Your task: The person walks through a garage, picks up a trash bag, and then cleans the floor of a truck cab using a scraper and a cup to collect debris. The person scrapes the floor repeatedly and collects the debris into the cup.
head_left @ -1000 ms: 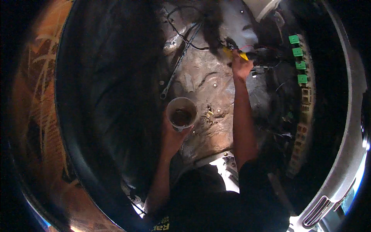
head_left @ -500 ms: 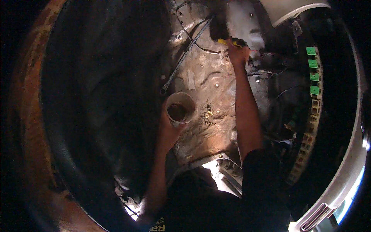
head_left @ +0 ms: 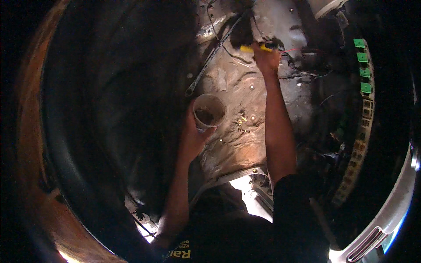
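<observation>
A pale, see-through plastic cup (head_left: pixel 222 111) with dark material at its bottom is gripped in my left hand (head_left: pixel 198 135), fingers wrapped round its side. Farther forward, my right hand (head_left: pixel 266 59) is closed round a yellow-and-black handled tool (head_left: pixel 248 48); its working end cannot be made out against a dark patch beside it. Both hands are over a dirty, bare metal car floor (head_left: pixel 237 151). A long metal bar with a ring end (head_left: pixel 190 91) slants from just beyond the cup toward the far side.
Loose wires (head_left: pixel 307 73) run right of my right hand. Along the right side stretches a strip of sockets with green relays (head_left: pixel 365 72). Small yellow bits (head_left: pixel 242 119) lie on the floor panel. A pale vent trim (head_left: pixel 366 245) is at lower right.
The view has shifted a little. The cup now appears slightly higher and more to the right, and more of the yellow handle shows. Both hands keep their hold.
</observation>
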The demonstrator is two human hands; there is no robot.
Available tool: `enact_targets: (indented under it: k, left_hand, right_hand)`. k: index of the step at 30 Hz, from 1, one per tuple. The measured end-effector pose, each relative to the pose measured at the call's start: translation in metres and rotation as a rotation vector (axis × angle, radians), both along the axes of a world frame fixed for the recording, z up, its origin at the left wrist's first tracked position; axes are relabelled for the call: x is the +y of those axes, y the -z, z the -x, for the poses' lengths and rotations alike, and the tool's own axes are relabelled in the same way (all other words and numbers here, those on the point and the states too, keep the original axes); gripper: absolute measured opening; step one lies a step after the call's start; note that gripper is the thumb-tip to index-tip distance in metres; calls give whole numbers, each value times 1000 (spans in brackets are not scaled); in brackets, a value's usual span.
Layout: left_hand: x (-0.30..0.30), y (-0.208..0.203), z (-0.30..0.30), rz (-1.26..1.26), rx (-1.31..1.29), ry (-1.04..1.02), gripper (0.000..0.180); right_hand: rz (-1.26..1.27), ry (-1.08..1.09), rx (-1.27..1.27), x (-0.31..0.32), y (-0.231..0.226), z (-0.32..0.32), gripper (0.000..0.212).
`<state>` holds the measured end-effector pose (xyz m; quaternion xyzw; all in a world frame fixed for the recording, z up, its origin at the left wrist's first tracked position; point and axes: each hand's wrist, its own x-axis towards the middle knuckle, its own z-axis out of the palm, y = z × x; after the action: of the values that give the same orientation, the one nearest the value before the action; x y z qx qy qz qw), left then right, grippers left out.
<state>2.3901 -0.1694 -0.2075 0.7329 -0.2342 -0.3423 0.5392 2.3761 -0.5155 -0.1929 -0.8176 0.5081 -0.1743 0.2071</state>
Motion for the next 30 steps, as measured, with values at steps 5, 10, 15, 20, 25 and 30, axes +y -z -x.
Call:
enact_targets:
  k: [5,10,15,20,25,30]
  left_hand:
    - [3,-1,-1,-52,-18,-63,102]
    - [5,4,1,-49,-162,-102,103]
    - [2,10,4,-21,-95,-185,98]
    - [-3,9,6,92,70,-386,100]
    - [-1,11,-6,126,-20,-486,102]
    - [1,14,-8,133,-10,-483,100]
  right_hand:
    - [103,-110,60,66,1,48,44]
    - [-21,-143,-402,76,-5,11,29]
    - [-20,-411,-603,128,25,8,14]
    - [-187,-346,-263,131,0,46,16]
    - [-174,-246,-473,113,17,7,15]
    - [-71,-499,-452,152,18,67,10]
